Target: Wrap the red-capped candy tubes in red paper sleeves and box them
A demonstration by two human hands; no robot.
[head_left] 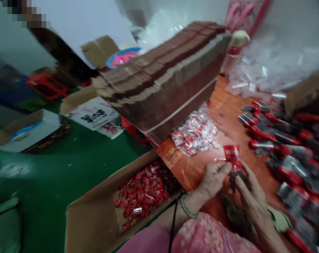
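Left grip (213,177): pinching red packet (231,154) at its left edge | right grip (252,191): holding its dark lower part | packet: between both grips, over counter (220,100) | shiny packets (200,133): heaped beyond left grip | cardboard box (87,225): left of left grip

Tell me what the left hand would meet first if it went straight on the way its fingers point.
First the red packet, right at the left hand; the two seem to touch, though blur leaves the exact depth unclear.
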